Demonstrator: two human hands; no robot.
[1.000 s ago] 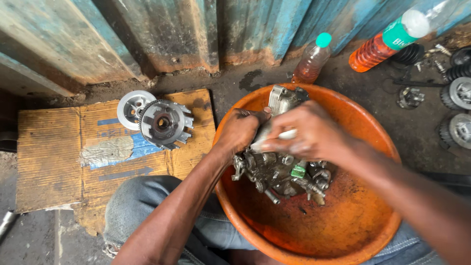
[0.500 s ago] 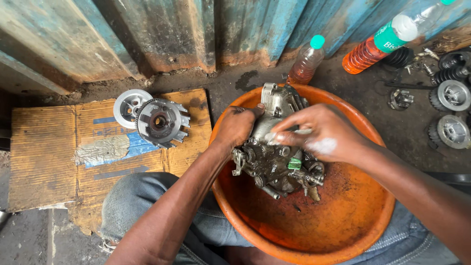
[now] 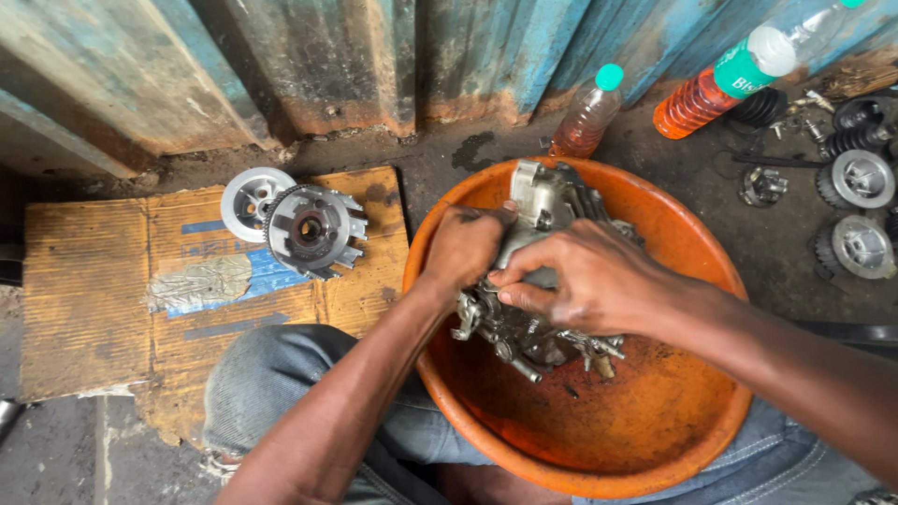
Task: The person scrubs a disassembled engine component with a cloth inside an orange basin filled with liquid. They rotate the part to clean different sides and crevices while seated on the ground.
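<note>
A greasy grey metal engine casing with gears and shafts sticking out lies in a big orange plastic basin in front of me. My left hand grips the casing's left side. My right hand reaches in from the right and clasps the casing's middle, fingers curled over it. Dark oily residue stains the basin's bottom. Much of the casing is hidden under both hands.
A clutch basket and a round metal plate rest on flattened cardboard at left. Two plastic bottles of orange liquid stand behind the basin. More engine parts lie at right. A corrugated metal wall runs behind.
Both hands shifted on the casing: the left hand slid lower on its left side, and the right hand closed further over the middle. The casing now stands more exposed at the basin's back.
</note>
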